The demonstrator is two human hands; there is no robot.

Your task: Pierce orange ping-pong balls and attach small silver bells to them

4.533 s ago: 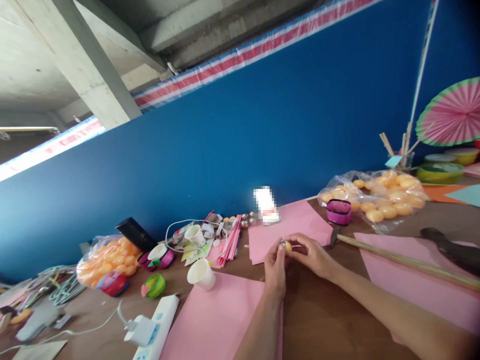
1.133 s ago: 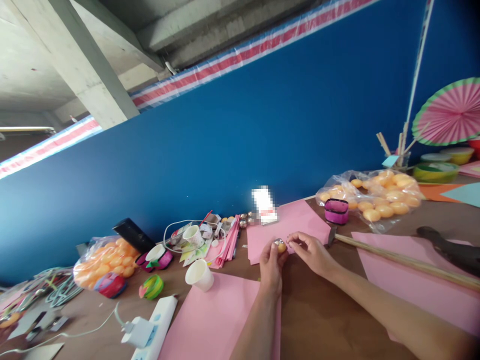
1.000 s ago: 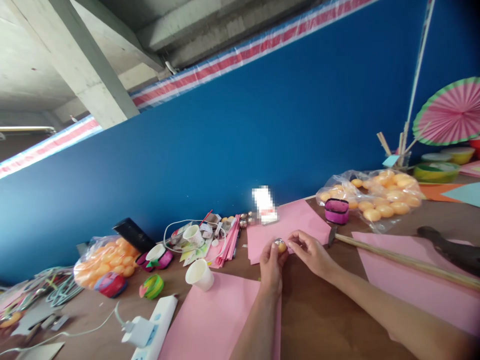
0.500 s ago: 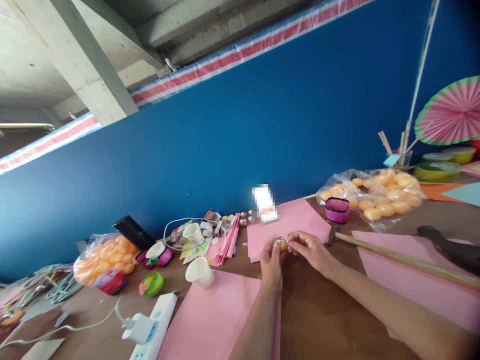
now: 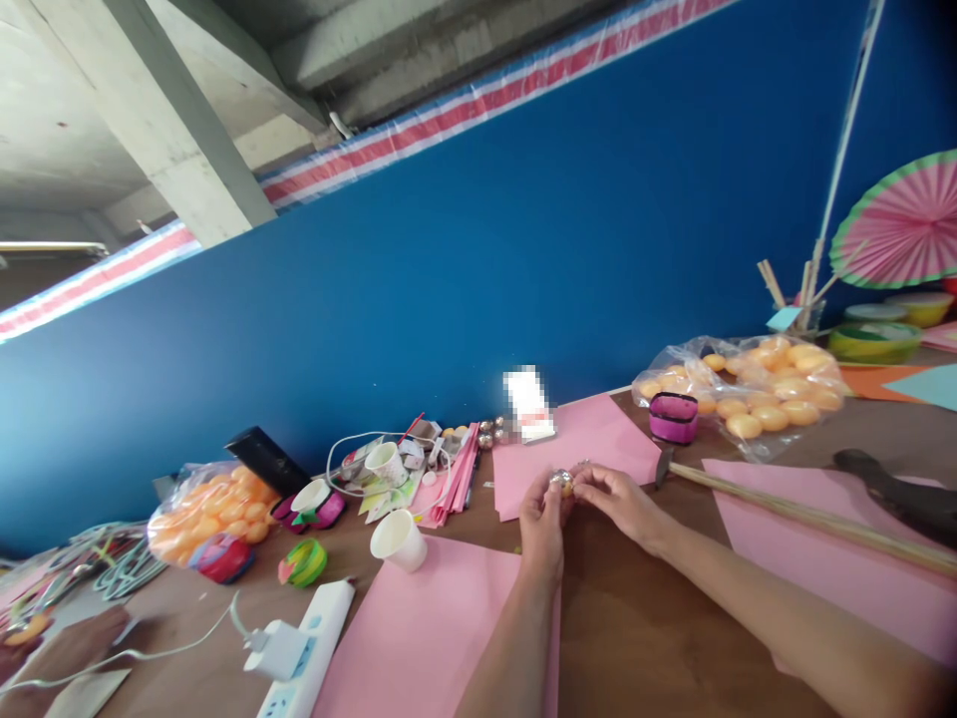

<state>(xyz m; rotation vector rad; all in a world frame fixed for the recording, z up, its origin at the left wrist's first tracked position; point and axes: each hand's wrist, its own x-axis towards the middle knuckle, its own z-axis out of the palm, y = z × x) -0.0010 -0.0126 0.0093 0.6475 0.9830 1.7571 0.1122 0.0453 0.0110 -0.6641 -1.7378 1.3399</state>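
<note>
A small ball (image 5: 561, 483), shiny silver on top and orange below, sits between my hands above the brown table. My left hand (image 5: 543, 519) is closed around its left side, with the thumb and fingertips pressed on it. From the right, the bent thumb and fingers of my right hand (image 5: 609, 496) pinch at the ball's edge; a tiny silvery bit shows near that index finger. Just behind my hands lies a pink paper sheet (image 5: 590, 424), with a blurred-out bright phone-like object (image 5: 529, 404) on it. Several shiny round balls (image 5: 487, 436) stand left of that object.
To the left are a white cup (image 5: 399, 543), a power strip (image 5: 314, 618) with a charger, and a bag of orange balls (image 5: 213, 514). On the right lie a wooden-handled hammer (image 5: 778, 501), a magenta ring-shaped container (image 5: 673, 419) and another bag of orange balls (image 5: 782, 389).
The ball has turned slightly in my fingers and more of its silver side faces up. My right fingertips have closed in on it. A brownish blurred shape shifted at lower left.
</note>
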